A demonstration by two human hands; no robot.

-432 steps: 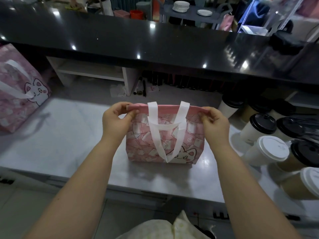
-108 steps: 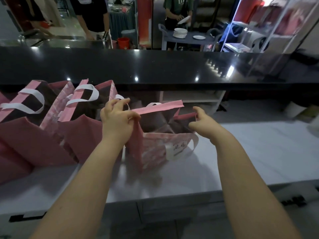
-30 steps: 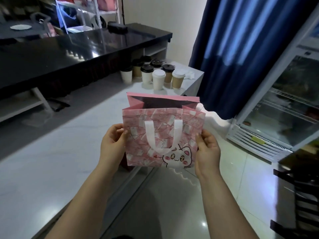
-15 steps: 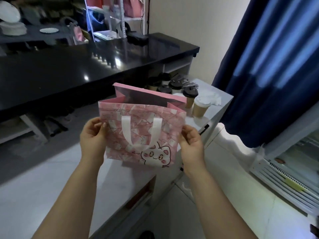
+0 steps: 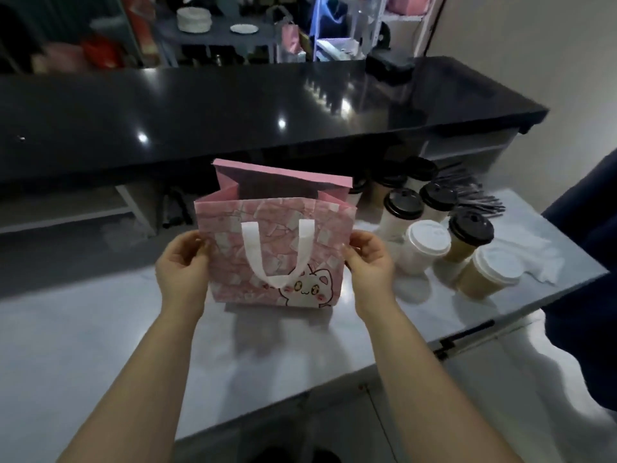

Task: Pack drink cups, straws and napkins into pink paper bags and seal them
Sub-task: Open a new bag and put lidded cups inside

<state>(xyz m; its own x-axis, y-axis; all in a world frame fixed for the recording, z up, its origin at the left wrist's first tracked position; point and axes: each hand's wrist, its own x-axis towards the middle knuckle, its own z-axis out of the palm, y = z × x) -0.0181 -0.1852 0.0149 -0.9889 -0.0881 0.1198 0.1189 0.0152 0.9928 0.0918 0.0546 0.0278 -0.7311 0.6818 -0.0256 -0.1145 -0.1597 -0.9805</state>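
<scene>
Now, risks: pink paper bag [image 5: 273,248] at centre frame, mouth open, inside too dark to read; base at or just above surface [image 5: 100,329], cannot tell which. Released unsettled, light bag could tip or fold shut. Drink cups [image 5: 430,242] near at right; sideways swing could knock one. Left hand [image 5: 182,265] pinches bag's left edge, fingers curled. Right hand [image 5: 369,262] grips right edge likewise.

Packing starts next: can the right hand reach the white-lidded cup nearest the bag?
Probably yes, once it lets go: the right hand grips the bag by its edge, and that cup stands just beside it on the counter, nothing between.
</scene>
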